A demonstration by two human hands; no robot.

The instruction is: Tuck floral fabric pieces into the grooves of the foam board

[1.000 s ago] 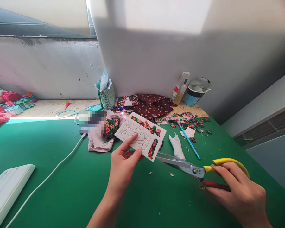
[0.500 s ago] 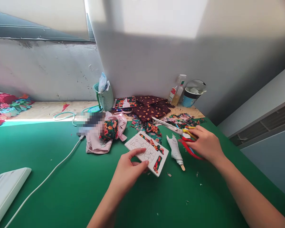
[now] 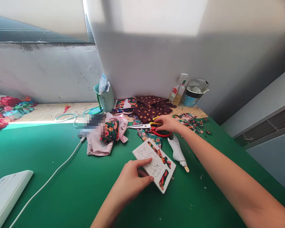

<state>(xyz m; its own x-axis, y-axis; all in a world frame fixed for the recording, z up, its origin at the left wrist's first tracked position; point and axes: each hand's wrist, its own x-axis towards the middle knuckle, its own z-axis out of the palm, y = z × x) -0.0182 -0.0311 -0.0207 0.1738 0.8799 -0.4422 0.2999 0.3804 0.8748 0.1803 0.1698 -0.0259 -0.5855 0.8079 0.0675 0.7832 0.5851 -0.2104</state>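
Note:
My left hand grips the lower left edge of a white rectangular board with carved outlines, thumb and finger pinching it. Floral fabric fills some of the board's shapes along its right side. Farther back, my right hand has its fingers on the scissors, which have yellow and red handles. Their blades point left, above floral fabric pieces. A stick wrapped in white tissue lies just right of the board.
Dark patterned fabric and fabric scraps lie at the back. A glass bottle and a paper cup stand by the wall. Left are a woven basket, pink cloth, a white cable and a white device.
My right hand has moved left and back with the scissors, from beside the tissue-wrapped stick to the fabric pieces. The board in my left hand sits slightly lower and farther right in view.

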